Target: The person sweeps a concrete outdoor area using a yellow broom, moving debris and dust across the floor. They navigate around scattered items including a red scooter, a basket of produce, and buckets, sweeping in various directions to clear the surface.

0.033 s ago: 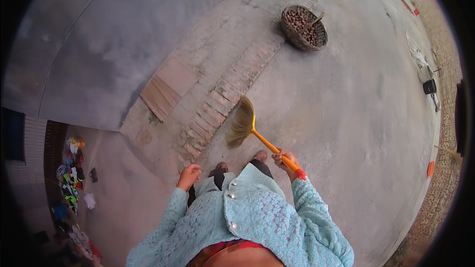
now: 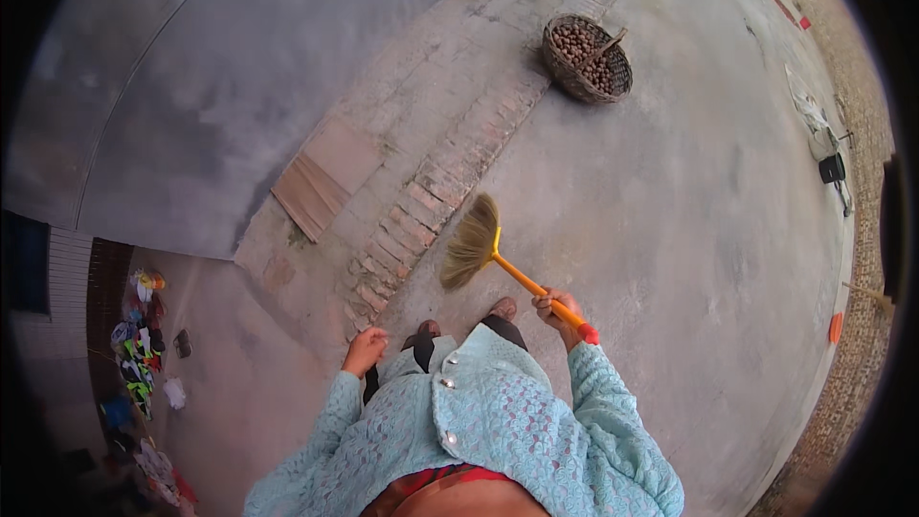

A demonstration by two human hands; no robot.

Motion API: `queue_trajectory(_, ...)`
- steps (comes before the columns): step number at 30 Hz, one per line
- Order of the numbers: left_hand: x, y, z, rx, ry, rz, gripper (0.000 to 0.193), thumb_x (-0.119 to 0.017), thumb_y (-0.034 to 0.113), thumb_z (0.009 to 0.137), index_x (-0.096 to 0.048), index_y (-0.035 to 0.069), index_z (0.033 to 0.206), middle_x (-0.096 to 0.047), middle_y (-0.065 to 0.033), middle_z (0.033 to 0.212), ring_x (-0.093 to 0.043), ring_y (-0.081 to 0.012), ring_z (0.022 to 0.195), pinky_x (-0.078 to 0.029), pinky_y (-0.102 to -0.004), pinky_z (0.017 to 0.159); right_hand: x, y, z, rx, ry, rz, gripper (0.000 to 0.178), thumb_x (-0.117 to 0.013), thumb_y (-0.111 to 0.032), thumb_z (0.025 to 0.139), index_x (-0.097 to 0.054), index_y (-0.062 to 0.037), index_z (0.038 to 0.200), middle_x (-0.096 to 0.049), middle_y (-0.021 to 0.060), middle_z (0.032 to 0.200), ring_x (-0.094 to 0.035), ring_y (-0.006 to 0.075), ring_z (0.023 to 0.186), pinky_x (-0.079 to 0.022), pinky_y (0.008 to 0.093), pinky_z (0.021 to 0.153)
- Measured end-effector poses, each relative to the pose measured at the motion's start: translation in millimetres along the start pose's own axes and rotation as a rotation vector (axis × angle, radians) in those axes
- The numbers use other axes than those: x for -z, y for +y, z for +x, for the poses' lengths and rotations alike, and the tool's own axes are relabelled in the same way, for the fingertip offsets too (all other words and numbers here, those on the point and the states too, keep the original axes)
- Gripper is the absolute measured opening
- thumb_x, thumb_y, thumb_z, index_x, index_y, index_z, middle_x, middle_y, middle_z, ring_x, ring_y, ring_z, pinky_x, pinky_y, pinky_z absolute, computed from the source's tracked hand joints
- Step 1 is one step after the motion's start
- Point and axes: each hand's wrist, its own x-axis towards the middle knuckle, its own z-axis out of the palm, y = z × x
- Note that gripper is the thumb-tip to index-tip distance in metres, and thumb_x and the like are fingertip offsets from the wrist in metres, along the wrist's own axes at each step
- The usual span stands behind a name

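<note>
My right hand (image 2: 558,307) is wrapped round the orange handle of a broom (image 2: 536,289), below its red end cap. The broom slants up to the left, and its fan of tan bristles (image 2: 472,244) lies over the concrete beside a strip of brick edging. My left hand (image 2: 365,351) hangs near my left leg with its fingers curled in and nothing visible in them. Farther off stands a round wicker basket (image 2: 613,91) filled with brown, round, nut-like things, its handle arching over them.
Brick edging (image 2: 421,206) runs diagonally from near my feet toward the basket. Left of it lies a brown flat sheet (image 2: 309,196). A pile of colourful shoes and cloth (image 2: 139,354) sits at far left. A black container (image 2: 831,168) and an orange object (image 2: 836,327) stand at right.
The broom's bristles have shifted slightly right and nearer to me. Both hands keep about the same place, the right one still on the handle.
</note>
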Motion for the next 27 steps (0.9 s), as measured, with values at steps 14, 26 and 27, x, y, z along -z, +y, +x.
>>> queue_trajectory(14,-58.2,62.5,29.0,-0.252,-0.015,0.487,0.024,-0.054,0.016,0.068,-0.055,0.004,0.09,-0.058,-0.0129,0.076,-0.056,-0.0256,0.074,-0.044,-0.0334,0.066,-46.0,-75.1,-109.7,0.453,0.333,-0.478,0.085,-0.043,0.007,0.063,-0.001,-0.0251,0.13,-0.044,0.0089,0.064,-0.04,0.0109,0.043,-0.036,0.0229,0.038)
queue_trajectory(26,-90.1,168.0,107.3,-0.492,-0.224,0.646,0.024,-0.051,0.015,0.068,-0.053,0.005,0.091,-0.058,-0.0128,0.078,-0.055,-0.028,0.074,-0.043,-0.0355,0.064,-6.1,-5.1,-124.8,0.227,0.256,-0.091,0.068,-0.044,0.007,0.065,-0.017,-0.0147,0.124,-0.043,0.0115,0.07,-0.039,0.0097,0.043,-0.033,0.0194,0.038)
queue_trajectory(27,-88.8,175.3,113.8,-0.491,-0.239,0.65,0.025,-0.051,0.015,0.068,-0.053,0.005,0.091,-0.058,-0.0127,0.078,-0.055,-0.028,0.074,-0.043,-0.0354,0.064,3.1,-11.4,-120.4,0.249,0.257,-0.052,0.068,-0.044,0.006,0.065,-0.016,-0.014,0.124,-0.043,0.0117,0.069,-0.04,0.0098,0.043,-0.034,0.0194,0.038)
